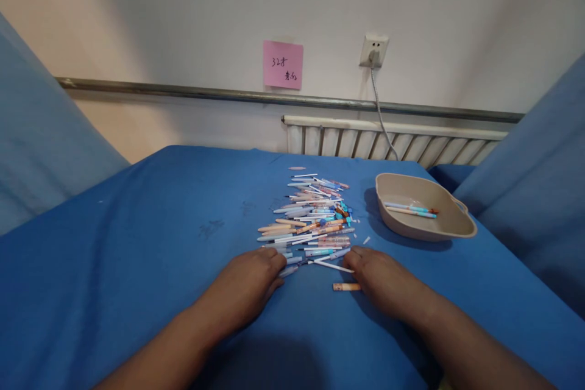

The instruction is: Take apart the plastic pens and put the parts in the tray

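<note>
While your left hand (253,277) and right hand (372,274) flank the near end of the pen pile (317,225) at twelve o'clock, press lightly lest it scatter; whether your fingers grip anything, I cannot tell.

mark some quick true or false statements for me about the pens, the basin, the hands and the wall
1. The beige basin stands to the right of the pile of pens. True.
2. The basin holds nothing. False: a few pens lie in it.
3. The left hand is at the near left side of the pile. True.
4. The pink note lies on the blue cloth. False: it is on the wall, above the metal rail.
5. An orange stick shows beside the right hand. True.
6. The wall socket has nothing plugged in. False: a plug with a cord is in it.
</note>
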Demonstrator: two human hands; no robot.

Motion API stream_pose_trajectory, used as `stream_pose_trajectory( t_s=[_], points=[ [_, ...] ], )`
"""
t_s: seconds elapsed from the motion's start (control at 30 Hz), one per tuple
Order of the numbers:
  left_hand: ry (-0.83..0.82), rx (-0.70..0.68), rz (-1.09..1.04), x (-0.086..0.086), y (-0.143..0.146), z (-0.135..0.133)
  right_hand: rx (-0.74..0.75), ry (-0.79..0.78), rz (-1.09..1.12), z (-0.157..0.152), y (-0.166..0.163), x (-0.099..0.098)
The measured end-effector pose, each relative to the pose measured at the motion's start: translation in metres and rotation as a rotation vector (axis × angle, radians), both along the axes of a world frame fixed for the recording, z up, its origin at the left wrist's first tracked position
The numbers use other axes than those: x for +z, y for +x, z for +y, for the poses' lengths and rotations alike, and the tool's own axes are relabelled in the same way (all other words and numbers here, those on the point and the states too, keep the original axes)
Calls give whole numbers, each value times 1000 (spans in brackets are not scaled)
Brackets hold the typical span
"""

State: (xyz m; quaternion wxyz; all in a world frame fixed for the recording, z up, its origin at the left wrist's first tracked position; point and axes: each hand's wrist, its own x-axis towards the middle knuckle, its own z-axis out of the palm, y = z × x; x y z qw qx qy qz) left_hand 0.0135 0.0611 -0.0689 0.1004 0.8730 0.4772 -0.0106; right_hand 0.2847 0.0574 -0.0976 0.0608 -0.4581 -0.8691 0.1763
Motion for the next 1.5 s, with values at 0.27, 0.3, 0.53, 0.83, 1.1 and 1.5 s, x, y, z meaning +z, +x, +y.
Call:
stream_pose_trajectory(
  t_s=[0.27,0.3,0.53,0.83,1.1,1.5],
  points=[
    [-2,-40,-5,-5,-1,-1,1,1,167,2,0,-3],
    [3,-45,-16,-5,-1,-2,-18,-2,225,3,0,-4],
    [-85,49,-284,2,2,2,-235,-148,703,16,4,-19],
    [-296,168,-730,-5,6,10,-384,-236,1059,20,6,-15],
    [-274,163,-696,-6,6,10,-386,-214,1045,18,5,-12],
    [-217,195,-736,-6,2,10,-393,-185,1044,18,7,-14]
  ],
)
